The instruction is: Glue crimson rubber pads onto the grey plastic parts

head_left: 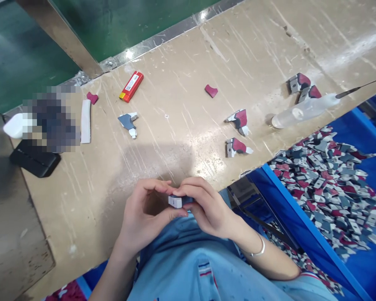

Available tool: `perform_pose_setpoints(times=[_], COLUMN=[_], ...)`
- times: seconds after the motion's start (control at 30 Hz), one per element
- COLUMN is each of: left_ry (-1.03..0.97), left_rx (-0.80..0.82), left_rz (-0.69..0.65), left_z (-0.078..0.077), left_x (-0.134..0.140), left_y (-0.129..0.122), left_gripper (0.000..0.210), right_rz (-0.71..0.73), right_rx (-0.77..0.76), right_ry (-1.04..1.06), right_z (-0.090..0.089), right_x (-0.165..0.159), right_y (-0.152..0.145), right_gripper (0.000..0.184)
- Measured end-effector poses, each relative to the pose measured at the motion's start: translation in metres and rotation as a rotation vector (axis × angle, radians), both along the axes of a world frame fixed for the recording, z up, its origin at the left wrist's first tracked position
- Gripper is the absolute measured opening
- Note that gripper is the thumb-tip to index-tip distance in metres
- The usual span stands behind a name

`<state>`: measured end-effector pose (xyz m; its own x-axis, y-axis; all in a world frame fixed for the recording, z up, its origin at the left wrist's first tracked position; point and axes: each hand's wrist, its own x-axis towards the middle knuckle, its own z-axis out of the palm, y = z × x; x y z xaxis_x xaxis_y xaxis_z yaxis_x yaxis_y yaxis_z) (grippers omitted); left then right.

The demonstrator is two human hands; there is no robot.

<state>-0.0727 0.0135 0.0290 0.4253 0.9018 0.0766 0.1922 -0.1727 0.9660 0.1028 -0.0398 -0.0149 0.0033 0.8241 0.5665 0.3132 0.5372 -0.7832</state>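
Close to my body, at the table's near edge, a small grey and dark-blue moulded part (176,202) is held between my hands. My right hand (208,205) pinches its right end, thumb below and fingers above, hiding much of it. From the other side, my left hand (144,211) curls around, with its thumb under the part and its index fingertip at the top edge. Beyond them on the table lie a similar blue and grey part (128,124) and two red and grey parts, one farther (240,121) and one nearer (237,147).
A translucent squeeze bottle (303,113) with a thin tip lies at right, beside two more parts (299,83). A red lighter (131,86), red piece (211,90), white strip (85,122) and black case (35,158) lie farther off. Below right, a blue bin (313,228) holds many parts.
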Motion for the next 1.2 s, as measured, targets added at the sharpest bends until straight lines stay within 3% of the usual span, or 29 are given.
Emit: perform_pose_setpoints(times=[0.37,0.5,0.63,0.73,0.87,1.2], left_ry=[-0.054,-0.029,-0.103,-0.124,-0.098,-0.009], left_rx=[0.108,0.178,0.395,0.479,0.505,0.49], left_rz=[0.017,0.011,-0.072,-0.127,-0.156,-0.176], left_z=[-0.005,-0.008,-0.007,-0.002,0.004,0.004], left_x=[0.012,0.013,0.013,0.01,0.006,0.005], left_y=[-0.004,-0.005,0.001,0.006,0.007,0.007], left_gripper=[0.049,0.054,0.044,0.038,0.025,0.02], right_rz=[0.002,-0.02,-0.028,-0.027,-0.033,-0.071], right_rx=[-0.032,-0.009,0.037,0.061,0.098,0.073], right_ry=[0.045,0.058,0.087,0.224,0.389,0.368], right_z=[-0.004,-0.005,-0.002,-0.001,-0.003,-0.004], right_x=[-0.002,-0.002,-0.002,-0.006,-0.01,-0.007], right_y=[-0.004,-0.005,-0.005,-0.004,-0.004,-0.008], right_gripper=[0.055,0.048,0.034,0.032,0.045,0.051])
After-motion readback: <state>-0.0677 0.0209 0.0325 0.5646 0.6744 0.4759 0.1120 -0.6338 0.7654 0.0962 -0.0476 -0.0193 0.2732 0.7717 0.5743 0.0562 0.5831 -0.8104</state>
